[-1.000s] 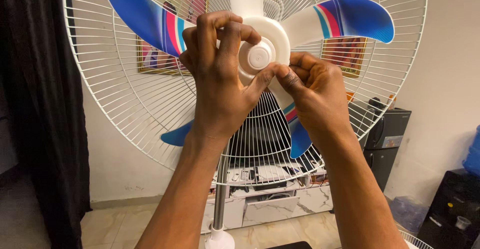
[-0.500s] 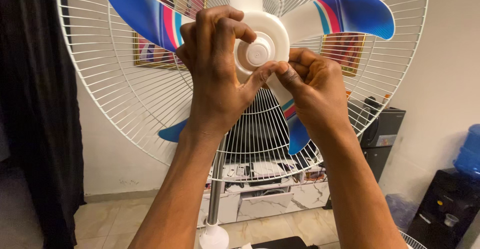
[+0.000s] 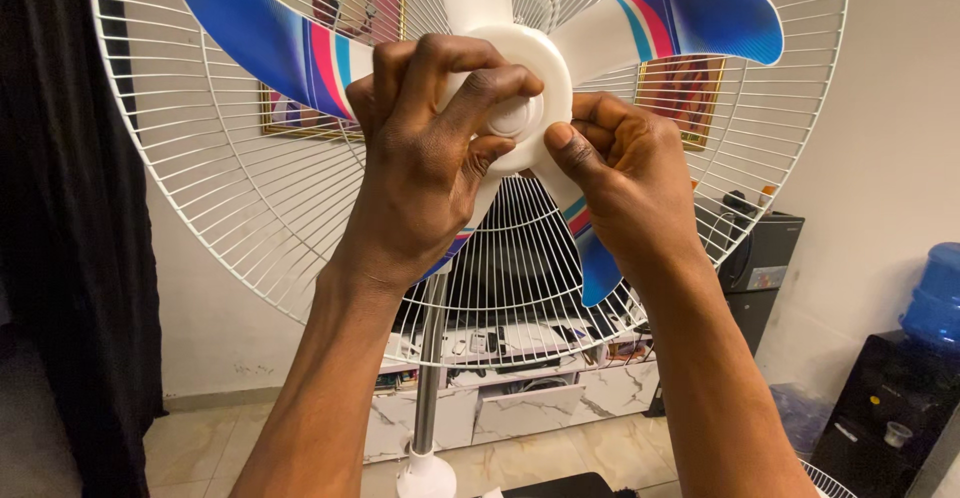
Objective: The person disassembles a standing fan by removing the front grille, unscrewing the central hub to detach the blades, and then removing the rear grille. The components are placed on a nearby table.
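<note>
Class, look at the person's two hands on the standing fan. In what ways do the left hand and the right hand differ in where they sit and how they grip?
The left hand wraps over the left side of the white blade hub, fingers curled across its front; the right hand sits lower and to the right, below the hub. The left hand's fingertips reach the small centre cap, while the right hand only presses a thumb against the hub's lower edge. Both are bare and touch the hub in front of the white wire guard.
</note>
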